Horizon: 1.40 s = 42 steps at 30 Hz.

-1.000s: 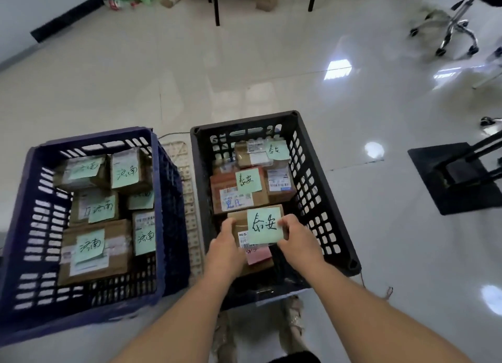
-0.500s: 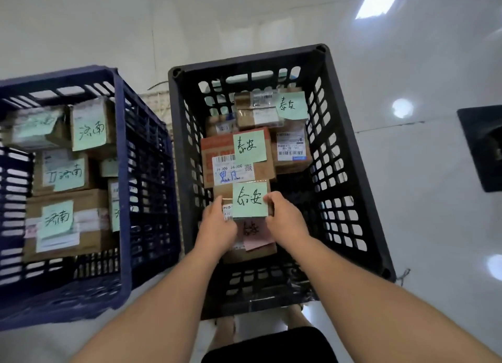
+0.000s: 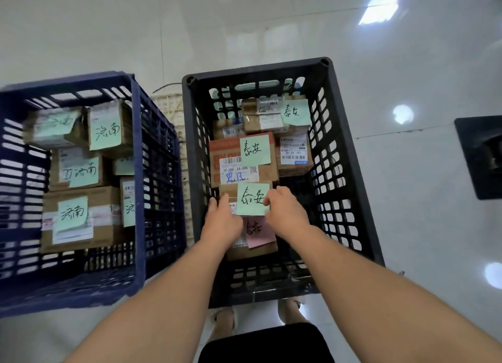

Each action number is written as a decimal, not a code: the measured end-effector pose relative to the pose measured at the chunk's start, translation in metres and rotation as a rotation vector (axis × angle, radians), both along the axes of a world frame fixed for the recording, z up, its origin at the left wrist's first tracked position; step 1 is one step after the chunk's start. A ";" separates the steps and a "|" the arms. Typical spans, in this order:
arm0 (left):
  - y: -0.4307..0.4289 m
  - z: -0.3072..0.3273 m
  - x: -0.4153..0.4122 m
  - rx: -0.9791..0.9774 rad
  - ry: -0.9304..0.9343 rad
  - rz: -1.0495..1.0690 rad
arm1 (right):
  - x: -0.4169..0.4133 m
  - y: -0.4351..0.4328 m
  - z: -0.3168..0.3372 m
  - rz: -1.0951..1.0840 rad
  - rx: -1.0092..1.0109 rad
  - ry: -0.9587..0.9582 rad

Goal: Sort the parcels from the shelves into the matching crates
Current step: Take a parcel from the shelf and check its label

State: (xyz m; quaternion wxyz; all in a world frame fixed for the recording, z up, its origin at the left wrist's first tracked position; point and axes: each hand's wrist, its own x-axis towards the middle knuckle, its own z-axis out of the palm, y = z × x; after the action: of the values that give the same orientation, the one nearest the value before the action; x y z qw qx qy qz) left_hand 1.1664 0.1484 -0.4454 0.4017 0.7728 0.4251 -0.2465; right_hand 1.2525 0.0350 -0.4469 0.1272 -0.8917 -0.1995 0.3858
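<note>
held parcel (image 3: 228,192): small brown cardboard box, inside the black crate (image 3: 350,156), near-left part, raised over a parcel with a pink note (image 3: 259,233).
orientation: top face turned up towards the camera; the long axis appears to run left to right, from one hand to the other.
marking: green note (image 3: 253,199) with black handwriting covers most of the top face; the writing reads upright from the person's side. a strip of white printed label shows at its left edge.
left hand (image 3: 222,220): grips the left end of the held parcel, fingers curled over the far corner.
right hand (image 3: 285,210): grips the right end, fingertips at the edge of the green note.
neighbours: red-printed parcel (image 3: 225,156) just beyond the held parcel, also green-noted.
blue crate (image 3: 139,172): beside the black crate on the left, on the floor (image 3: 407,64), holding green-noted parcels.
</note>
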 end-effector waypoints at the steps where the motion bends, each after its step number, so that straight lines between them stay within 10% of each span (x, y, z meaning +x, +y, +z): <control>1: 0.000 0.010 0.000 0.006 0.000 -0.033 | 0.001 0.001 0.011 0.014 -0.013 -0.028; 12: -0.017 0.148 -0.006 0.373 -0.160 -0.149 | 0.000 0.003 0.149 0.349 0.050 -0.284; 26: -0.021 0.227 -0.118 0.719 0.088 0.046 | -0.063 0.029 0.242 0.794 0.287 -0.553; 42: -0.080 0.288 -0.372 0.870 0.193 0.450 | -0.293 0.028 0.310 1.220 0.458 -0.684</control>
State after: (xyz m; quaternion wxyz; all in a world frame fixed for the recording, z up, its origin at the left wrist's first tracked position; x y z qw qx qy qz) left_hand 0.7948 0.0687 -0.1572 0.0442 0.7314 0.6801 -0.0240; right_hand 0.9599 0.0629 -0.1368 0.0036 -0.6438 -0.7643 0.0369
